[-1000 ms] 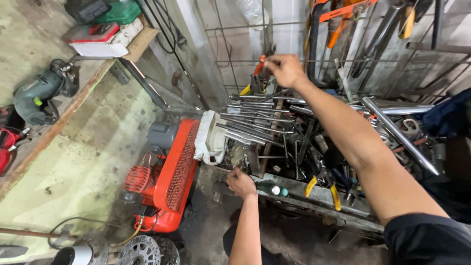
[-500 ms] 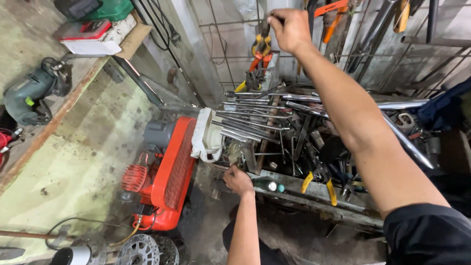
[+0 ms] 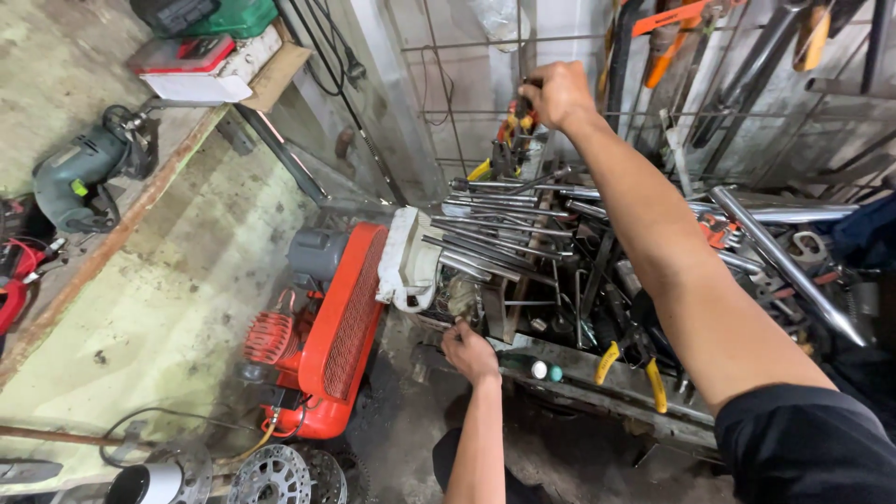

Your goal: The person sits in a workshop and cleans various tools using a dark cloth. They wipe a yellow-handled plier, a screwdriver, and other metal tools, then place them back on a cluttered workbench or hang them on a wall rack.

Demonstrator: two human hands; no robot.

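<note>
The right hand (image 3: 557, 93) reaches up and away from the body, its fingers curled shut around the top of a small tool with red and yellow grips (image 3: 516, 126) that hangs against a wire grid (image 3: 467, 112) on the wall. The tool looks like pliers, though the hand covers its upper end, so its exact kind is hard to tell. Its long axis runs roughly up and down, hanging below the fist. The right hand is the one on it; the left is well apart and far lower.

The left hand (image 3: 469, 352) rests low at the front edge of a cluttered metal rack (image 3: 597, 373), fingers bent. Whether it grips the edge or merely leans there cannot be told.

Between the two hands lies a bundle of long steel rods (image 3: 495, 233), pointing left to right, their ends close to a dirty white cloth (image 3: 411, 261). Just left of the cloth stands an orange air compressor (image 3: 327, 327) on the floor. Pliers with yellow handles (image 3: 630, 364) poke from the rack near the right forearm.

Farther left, a green power drill (image 3: 79, 177) sits on a counter (image 3: 140, 201). Tools hanging at the top right are cut off by the frame.
</note>
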